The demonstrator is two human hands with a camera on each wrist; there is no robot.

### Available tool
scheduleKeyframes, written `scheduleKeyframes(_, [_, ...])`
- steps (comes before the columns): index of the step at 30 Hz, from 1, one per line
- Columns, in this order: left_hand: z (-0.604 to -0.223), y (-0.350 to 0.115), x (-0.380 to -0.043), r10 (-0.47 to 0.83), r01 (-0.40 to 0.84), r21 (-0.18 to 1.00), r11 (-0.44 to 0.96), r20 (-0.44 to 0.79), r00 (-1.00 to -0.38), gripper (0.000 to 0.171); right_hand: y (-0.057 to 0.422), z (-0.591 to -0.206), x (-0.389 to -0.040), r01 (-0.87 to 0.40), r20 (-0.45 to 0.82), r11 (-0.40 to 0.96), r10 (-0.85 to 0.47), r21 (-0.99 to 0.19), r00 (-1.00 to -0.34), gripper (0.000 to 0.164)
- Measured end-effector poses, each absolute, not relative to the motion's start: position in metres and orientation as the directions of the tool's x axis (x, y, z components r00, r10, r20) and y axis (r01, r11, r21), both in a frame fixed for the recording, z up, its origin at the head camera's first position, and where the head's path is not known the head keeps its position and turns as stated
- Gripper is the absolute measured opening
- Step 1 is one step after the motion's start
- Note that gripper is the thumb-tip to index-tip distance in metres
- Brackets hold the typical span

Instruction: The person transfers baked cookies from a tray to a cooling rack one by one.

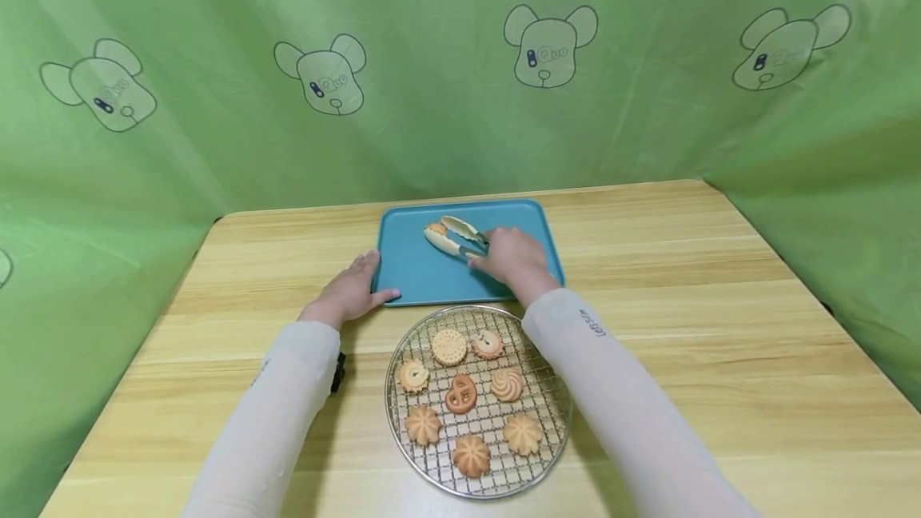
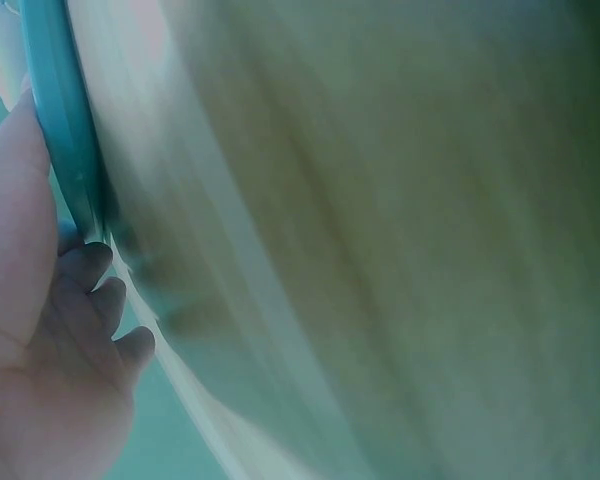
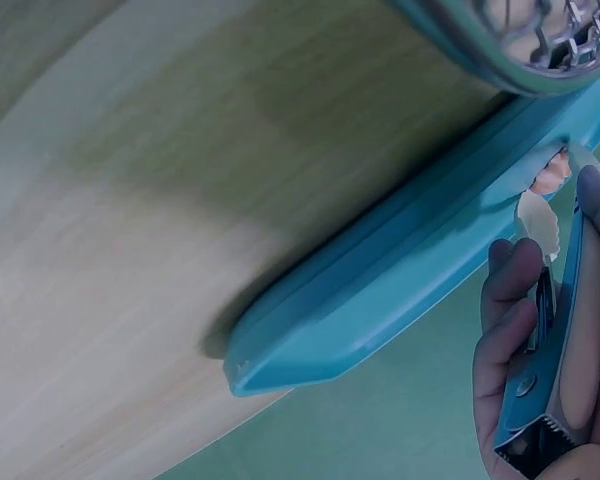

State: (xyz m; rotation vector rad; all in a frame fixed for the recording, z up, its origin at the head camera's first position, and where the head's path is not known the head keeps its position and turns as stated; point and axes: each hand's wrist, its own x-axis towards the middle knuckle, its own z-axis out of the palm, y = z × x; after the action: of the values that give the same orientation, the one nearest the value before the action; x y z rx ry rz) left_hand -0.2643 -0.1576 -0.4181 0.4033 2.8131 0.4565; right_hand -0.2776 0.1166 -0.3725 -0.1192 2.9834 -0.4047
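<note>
In the head view my right hand (image 1: 514, 256) grips a pair of tongs (image 1: 442, 242) over the blue tray (image 1: 403, 274). An orange-brown cookie (image 1: 436, 228) sits between the tongs' pale, scalloped tips, low over the tray. The right wrist view shows fingers wrapped round the tongs' arms (image 3: 580, 330), with the cookie (image 3: 552, 174) partly hidden by the tips. My left hand (image 1: 352, 290) holds the tray at its left front corner, thumb over the rim. Seen from the left wrist, the fingers (image 2: 105, 305) curl beside the tray's rim (image 2: 60, 100).
A round wire rack (image 1: 478, 494) with several cookies, among them a pretzel-shaped one (image 1: 461, 394), stands in front of the tray, partly under my right forearm. Wooden tabletop (image 1: 683, 286) extends to both sides. A green curtain (image 1: 446, 126) hangs behind the table.
</note>
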Motion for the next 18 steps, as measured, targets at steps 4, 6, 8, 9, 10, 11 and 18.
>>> scheduleKeyframes(4, [-0.417,-0.157,-0.264,0.312,0.229,0.341,0.912,-0.212,-0.926,0.091,0.119,-0.373,-0.277,-0.06,-0.123,0.959,-0.097,-0.276,-0.988,0.071])
scheduleKeyframes(6, [-0.417,-0.157,-0.264,0.309,0.226,0.34,0.913,-0.213,-0.927,0.091,0.121,-0.373,-0.277,-0.061,-0.123,0.958,-0.098,-0.28,-0.988,0.071])
scheduleKeyframes(8, [-0.417,-0.157,-0.263,0.31,0.229,0.339,0.912,-0.209,-0.927,0.091,0.123,-0.373,-0.276,-0.065,-0.125,0.958,-0.104,-0.281,-0.987,0.072])
scheduleKeyframes(9, [-0.417,-0.157,-0.263,0.309,0.228,0.338,0.913,-0.209,-0.928,0.091,0.124,-0.373,-0.276,-0.066,-0.127,0.957,-0.106,-0.281,-0.986,0.072])
scheduleKeyframes(10, [-0.417,-0.156,-0.263,0.309,0.228,0.339,0.913,-0.208,-0.928,0.091,0.126,-0.373,-0.275,-0.07,-0.125,0.957,-0.109,-0.281,-0.986,0.072])
scheduleKeyframes(11, [-0.417,-0.156,-0.263,0.311,0.23,0.341,0.912,-0.205,-0.928,0.091,0.127,-0.373,-0.275,-0.071,-0.126,0.957,-0.11,-0.281,-0.986,0.073])
scheduleKeyframes(18, [-0.417,-0.157,-0.263,0.31,0.229,0.34,0.912,-0.207,-0.928,0.092,0.138,-0.369,-0.274,-0.12,-0.068,0.947,-0.147,-0.299,-0.987,0.072])
